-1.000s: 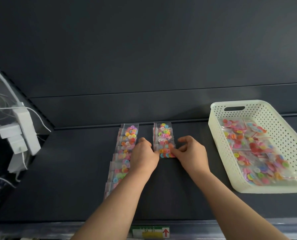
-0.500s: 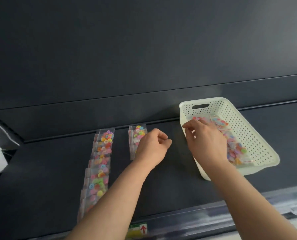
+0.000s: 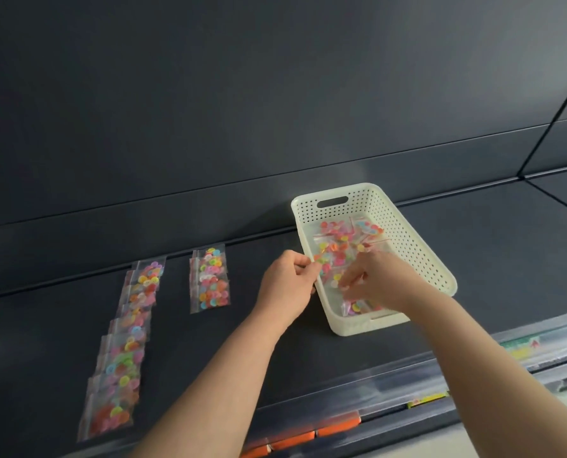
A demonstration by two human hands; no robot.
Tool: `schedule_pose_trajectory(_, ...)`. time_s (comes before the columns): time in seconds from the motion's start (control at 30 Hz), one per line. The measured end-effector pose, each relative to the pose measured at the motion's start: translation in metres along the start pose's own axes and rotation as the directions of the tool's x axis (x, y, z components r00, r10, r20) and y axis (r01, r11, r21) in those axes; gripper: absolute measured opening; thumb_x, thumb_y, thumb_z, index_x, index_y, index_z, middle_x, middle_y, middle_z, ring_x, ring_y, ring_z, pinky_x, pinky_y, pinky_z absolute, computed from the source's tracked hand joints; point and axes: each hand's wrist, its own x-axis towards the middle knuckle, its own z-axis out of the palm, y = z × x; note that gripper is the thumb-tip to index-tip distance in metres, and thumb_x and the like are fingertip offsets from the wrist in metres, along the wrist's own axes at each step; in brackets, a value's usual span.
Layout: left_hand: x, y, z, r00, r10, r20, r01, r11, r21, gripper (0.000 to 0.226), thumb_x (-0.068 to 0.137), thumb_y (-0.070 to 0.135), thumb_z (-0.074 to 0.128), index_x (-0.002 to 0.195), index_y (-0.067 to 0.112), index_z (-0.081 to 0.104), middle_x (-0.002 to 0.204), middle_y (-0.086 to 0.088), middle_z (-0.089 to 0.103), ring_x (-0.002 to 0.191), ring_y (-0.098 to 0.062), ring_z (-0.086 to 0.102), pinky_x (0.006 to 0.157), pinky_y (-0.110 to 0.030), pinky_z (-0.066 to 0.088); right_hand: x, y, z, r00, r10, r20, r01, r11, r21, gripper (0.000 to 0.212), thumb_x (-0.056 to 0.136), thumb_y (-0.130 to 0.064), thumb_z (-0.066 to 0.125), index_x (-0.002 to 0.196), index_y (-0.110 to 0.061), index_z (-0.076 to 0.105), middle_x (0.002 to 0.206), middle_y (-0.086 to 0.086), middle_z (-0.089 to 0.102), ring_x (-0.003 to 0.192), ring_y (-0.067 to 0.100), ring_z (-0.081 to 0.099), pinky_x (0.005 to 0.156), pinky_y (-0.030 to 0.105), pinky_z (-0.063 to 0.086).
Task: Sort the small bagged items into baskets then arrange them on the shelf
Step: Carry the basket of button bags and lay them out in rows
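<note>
A white perforated basket (image 3: 411,249) stands on the dark shelf (image 3: 493,259) and holds several clear bags of coloured buttons (image 3: 341,231). My left hand (image 3: 285,287) is at the basket's left rim, its fingertips pinching the edge of one bag (image 3: 321,259). My right hand (image 3: 379,280) reaches down inside the basket with curled fingers on the bags; what it grips is partly hidden. On the shelf to the left lie a long overlapping row of button bags (image 3: 128,345) and a short row (image 3: 209,280).
The dark back panel (image 3: 275,110) rises right behind the basket and the rows. A clear label strip (image 3: 391,381) runs along the shelf's front edge. Orange packs (image 3: 338,424) sit on the level below.
Both hands left the short row and moved right to the basket. My right hand went down inside it and my left hand took hold of a bag at its rim. The view shifted right.
</note>
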Motion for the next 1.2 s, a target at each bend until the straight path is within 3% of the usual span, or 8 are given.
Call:
schedule_pose_trajectory(0.23,-0.003,0.004,0.006,0.998,-0.039,-0.046,0.039,0.999,-0.014,0.012,0.095,0.032,0.061,0.102,0.023,0.059,0.094,0.007,0.067,0.078,-0.007,0.068,0.071,-0.028,0.058,0.011,0.004,0.000,0.992,-0.080,0.097,0.097,0.978,-0.186,0.009,0.081,-0.028,0.070,0.076,-0.035,0.068,0.087,-0.018,0.060,0.086,0.009,0.056,0.080,0.028,0.050)
schedule_pose_trajectory(0.37,-0.007,0.001,-0.005,0.995,-0.058,-0.085,0.055,0.998,-0.041,0.017,0.094,0.030,0.062,0.109,0.021,0.060,0.099,0.005,0.067,0.079,-0.008,0.068,0.070,-0.027,0.056,0.012,0.000,-0.007,0.992,-0.063,-0.112,0.077,0.989,0.127,0.010,0.084,-0.026,0.064,0.075,-0.026,0.060,0.077,-0.011,0.065,0.075,0.009,0.061,0.072,0.027,0.051)
schedule_pose_trajectory(0.53,-0.012,0.000,-0.029,0.993,-0.051,-0.103,0.037,0.990,-0.136,0.015,0.097,0.031,0.058,0.106,0.019,0.062,0.101,0.003,0.069,0.081,-0.008,0.066,0.075,-0.031,0.056,0.012,-0.035,-0.018,0.939,0.033,-0.344,0.148,0.861,0.487,0.007,0.085,-0.021,0.067,0.079,-0.020,0.063,0.074,-0.007,0.072,0.074,0.009,0.069,0.070,0.031,0.054)
schedule_pose_trajectory(0.67,-0.021,-0.003,-0.055,0.995,-0.090,0.031,0.095,0.919,-0.382,0.027,0.096,0.042,0.057,0.106,0.019,0.066,0.105,0.005,0.072,0.090,-0.009,0.067,0.075,-0.029,0.056,0.009,-0.075,-0.013,0.949,0.088,-0.303,0.168,0.671,0.723,0.007,0.089,-0.017,0.064,0.084,-0.013,0.061,0.078,0.002,0.072,0.072,0.013,0.067,0.061,0.025,0.053)
schedule_pose_trajectory(0.77,-0.027,-0.015,-0.076,0.992,-0.120,0.039,0.124,0.861,-0.494,0.033,0.093,0.047,0.059,0.106,0.018,0.069,0.098,0.004,0.074,0.089,-0.011,0.069,0.073,-0.028,0.056,0.010,-0.100,0.008,0.962,0.092,-0.256,0.132,0.664,0.736,0.010,0.088,-0.016,0.066,0.081,-0.016,0.059,0.079,0.005,0.070,0.071,0.014,0.066,0.058,0.025,0.053)
schedule_pose_trajectory(0.93,-0.034,-0.046,-0.109,0.981,-0.140,-0.135,0.103,0.963,-0.248,0.012,0.094,0.014,0.063,0.085,0.016,0.070,0.081,-0.001,0.070,0.072,-0.008,0.065,0.063,-0.021,0.055,0.012,-0.121,0.049,0.990,0.079,-0.114,0.034,0.658,0.752,0.006,0.085,-0.012,0.070,0.084,-0.014,0.064,0.070,-0.001,0.068,0.062,0.011,0.060,0.058,0.023,0.053)
schedule_pose_trajectory(1.07,-0.043,-0.079,-0.129,0.961,-0.237,-0.146,0.226,0.970,-0.089,0.010,0.095,0.013,0.061,0.088,0.017,0.068,0.085,-0.006,0.071,0.076,-0.014,0.066,0.072,-0.031,0.060,0.012,-0.133,0.090,0.997,0.067,-0.034,-0.029,0.760,0.649,0.009,0.081,-0.014,0.073,0.076,-0.020,0.069,0.066,-0.005,0.069,0.053,0.002,0.058,0.048,0.016,0.042)
schedule_pose_trajectory(1.2,-0.046,-0.103,-0.138,0.941,-0.288,-0.175,0.292,0.956,-0.001,0.015,0.095,0.016,0.062,0.081,0.019,0.065,0.077,-0.003,0.071,0.074,-0.016,0.070,0.071,-0.034,0.062,0.012,-0.142,0.116,0.991,0.126,0.033,-0.115,0.722,0.682,0.007,0.080,-0.022,0.075,0.074,-0.021,0.072,0.066,-0.005,0.070,0.056,0.001,0.061,0.050,0.015,0.043)
